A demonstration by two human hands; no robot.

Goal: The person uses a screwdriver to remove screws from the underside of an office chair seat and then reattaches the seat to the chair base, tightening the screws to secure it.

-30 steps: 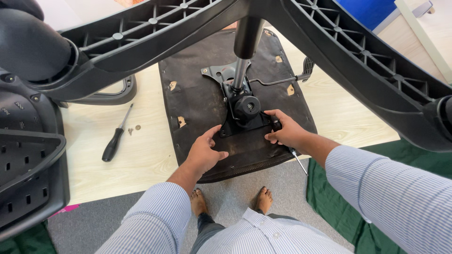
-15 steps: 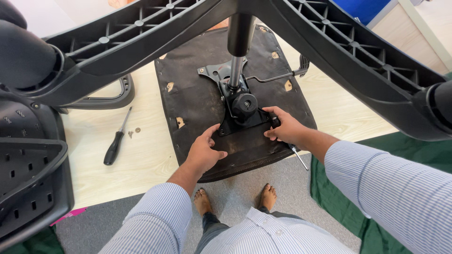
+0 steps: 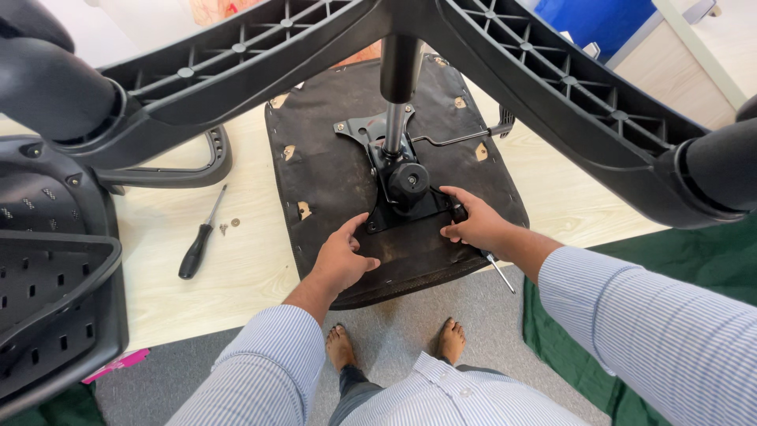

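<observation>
An upside-down black chair seat [image 3: 331,181] lies on a pale wooden table, with a black metal tilt mechanism [image 3: 402,185] bolted to its underside. A gas column [image 3: 398,71] rises from it to the star base [image 3: 236,71] near the camera. My left hand [image 3: 344,256] rests on the seat at the near left corner of the mechanism plate, fingers spread. My right hand [image 3: 473,221] presses at the plate's near right corner and grips a screwdriver whose shaft [image 3: 499,272] sticks out below the hand.
A black-handled screwdriver [image 3: 199,243] and two small screws [image 3: 229,226] lie on the table left of the seat. A black armrest [image 3: 185,170] and a perforated chair back [image 3: 47,292] sit at the left. Green cloth [image 3: 552,331] and my bare feet [image 3: 394,343] are below on grey floor.
Both hands stay at the mechanism plate; the view has shifted slightly, and my left hand's fingers have spread a little toward the plate corner.
</observation>
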